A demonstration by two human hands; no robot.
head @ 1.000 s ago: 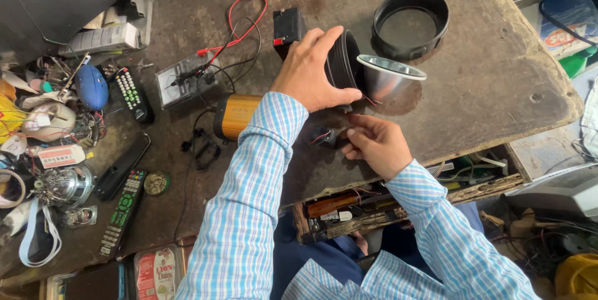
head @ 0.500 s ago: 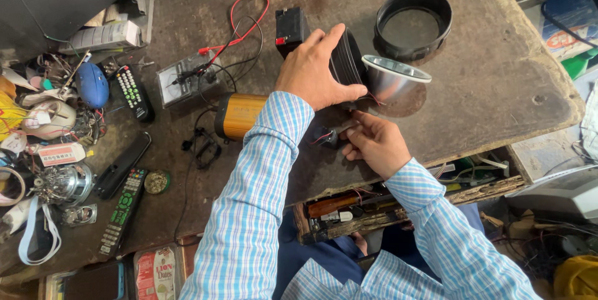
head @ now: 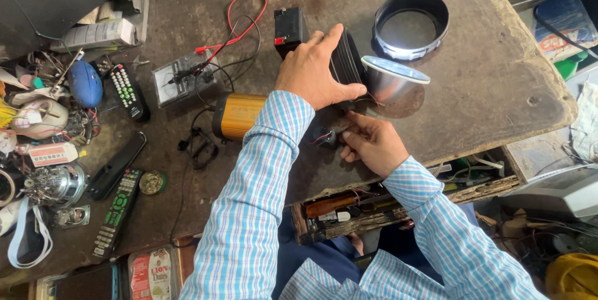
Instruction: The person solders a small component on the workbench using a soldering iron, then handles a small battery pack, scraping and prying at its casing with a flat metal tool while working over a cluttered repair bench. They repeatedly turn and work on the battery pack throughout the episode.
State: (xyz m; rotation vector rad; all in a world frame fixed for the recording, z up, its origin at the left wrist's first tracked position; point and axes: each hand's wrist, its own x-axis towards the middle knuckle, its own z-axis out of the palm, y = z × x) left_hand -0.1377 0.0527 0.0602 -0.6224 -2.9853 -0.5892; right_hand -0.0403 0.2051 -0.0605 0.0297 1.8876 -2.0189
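Note:
My left hand [head: 313, 71] grips the black ribbed body [head: 346, 58] of a lamp head lying on its side on the worn workbench [head: 473, 88]. Its shiny silver reflector [head: 389, 80] points right. Just below it, my right hand [head: 372, 144] pinches a small dark part [head: 325, 137] with thin red and black wires running up toward the lamp body. A small black battery [head: 289, 28] stands right behind my left hand. A black ring-shaped lamp bezel [head: 411, 24] lies beyond the reflector.
An orange cylinder [head: 239, 115] lies by my left forearm. A meter [head: 182, 79] with red and black leads [head: 244, 13] sits behind it. Remote controls [head: 128, 92], a blue oval object [head: 85, 83] and clutter fill the left side. An open drawer [head: 398, 203] of parts sits under the bench edge.
My right hand has shifted slightly left along the bench under the lamp head. The left hand keeps its grip on the lamp body.

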